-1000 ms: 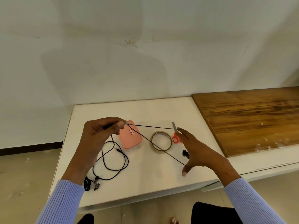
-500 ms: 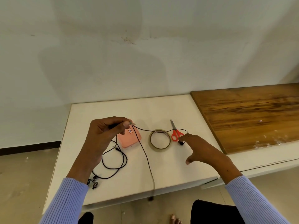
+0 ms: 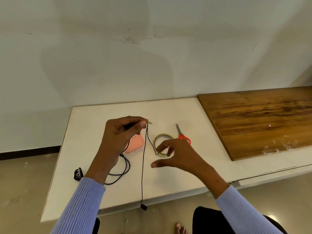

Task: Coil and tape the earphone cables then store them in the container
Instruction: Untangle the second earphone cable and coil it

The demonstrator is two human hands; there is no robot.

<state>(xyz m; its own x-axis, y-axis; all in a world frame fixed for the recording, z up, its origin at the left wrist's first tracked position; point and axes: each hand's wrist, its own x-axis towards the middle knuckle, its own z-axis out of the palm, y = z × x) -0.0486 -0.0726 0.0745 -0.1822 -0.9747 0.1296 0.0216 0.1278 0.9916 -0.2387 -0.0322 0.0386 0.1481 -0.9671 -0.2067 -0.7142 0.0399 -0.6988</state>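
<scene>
A pale plaster wall (image 3: 152, 56) fills the upper half. Below it, a smooth white tabletop (image 3: 168, 179) meets a grained wooden board (image 3: 261, 119), cut off at the right. A pink rounded container (image 3: 136, 144) is half hidden behind the left hand (image 3: 118, 141), which pinches a thin black earphone cable (image 3: 143, 166) near its metal plug; one strand dangles past the table's front edge. The right hand (image 3: 175, 154), fingers spread and relaxed, hovers over a ring of tape (image 3: 157, 138), partly covering it; whether it touches the cable is unclear. Red-handled scissors (image 3: 181, 135) lie beside it. A second black cable (image 3: 125, 168) lies looped behind the left wrist.
</scene>
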